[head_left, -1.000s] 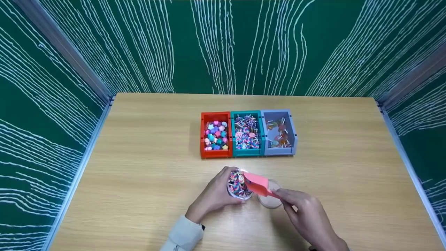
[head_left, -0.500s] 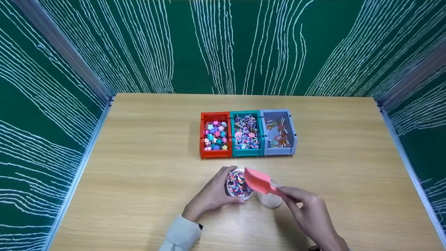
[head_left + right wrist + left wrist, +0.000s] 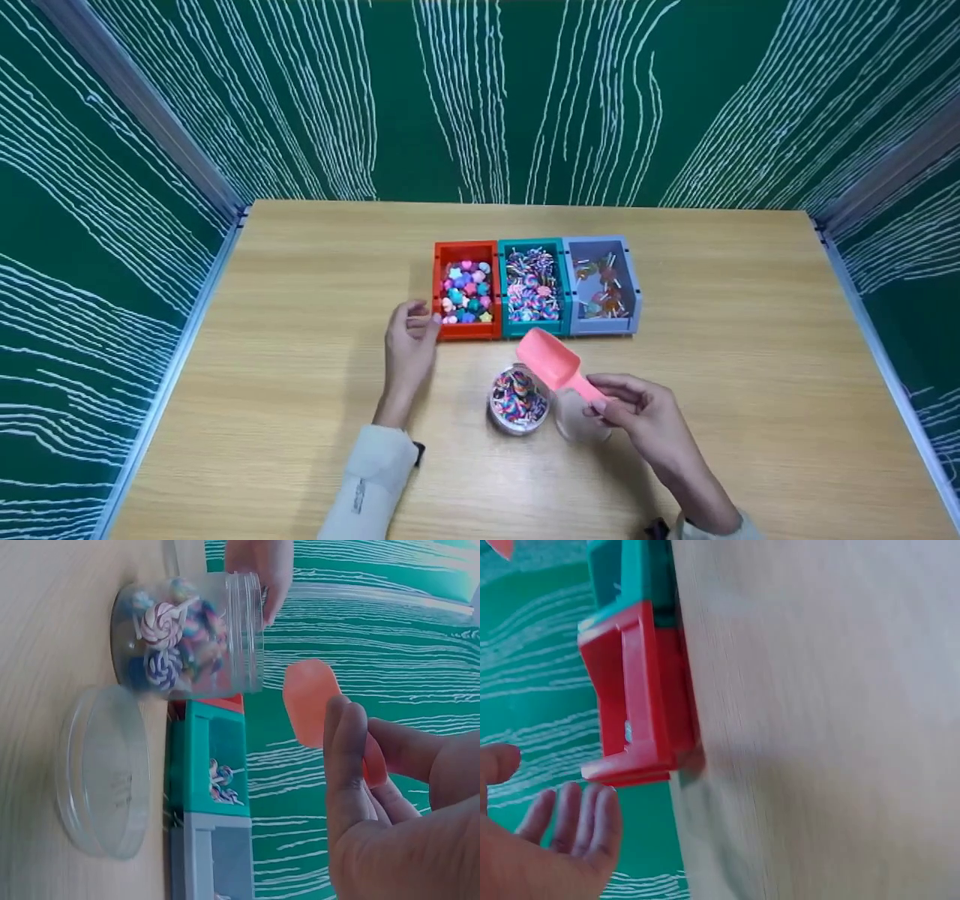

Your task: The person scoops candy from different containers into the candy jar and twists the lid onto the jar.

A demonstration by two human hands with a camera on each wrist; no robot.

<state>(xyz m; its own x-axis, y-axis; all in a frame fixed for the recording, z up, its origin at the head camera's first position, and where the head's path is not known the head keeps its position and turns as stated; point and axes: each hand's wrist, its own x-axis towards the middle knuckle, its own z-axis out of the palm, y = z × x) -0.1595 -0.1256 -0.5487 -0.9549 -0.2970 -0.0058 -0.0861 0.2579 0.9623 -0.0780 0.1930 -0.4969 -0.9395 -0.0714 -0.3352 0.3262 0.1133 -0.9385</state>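
Observation:
My right hand (image 3: 652,420) pinches the handle of a pink scoop (image 3: 551,358) between thumb and fingers; the scoop's bowl looks empty and hangs above the table. Just below it stands a clear jar (image 3: 244,637), upright and filled with small swirl lollipops (image 3: 517,397). A clear round lid (image 3: 105,772) lies on the table beside the jar, partly behind my right hand in the head view. My left hand (image 3: 409,349) is at the front left corner of a red bin (image 3: 664,690), its fingers loosely bent and holding nothing. Whether the fingertips touch the bin I cannot tell.
The red bin holds colourful star and round beads (image 3: 466,292). Joined to its right are a teal bin (image 3: 568,304) of swirl lollipops and a grey-blue bin (image 3: 637,300) with a few translucent lollipops. Green panels (image 3: 442,97) with white wavy lines enclose the wooden table (image 3: 315,300).
My left hand has let go of the jar and moved up and left to the red bin. The right hand has turned the scoop upward and raised it slightly away from the jar.

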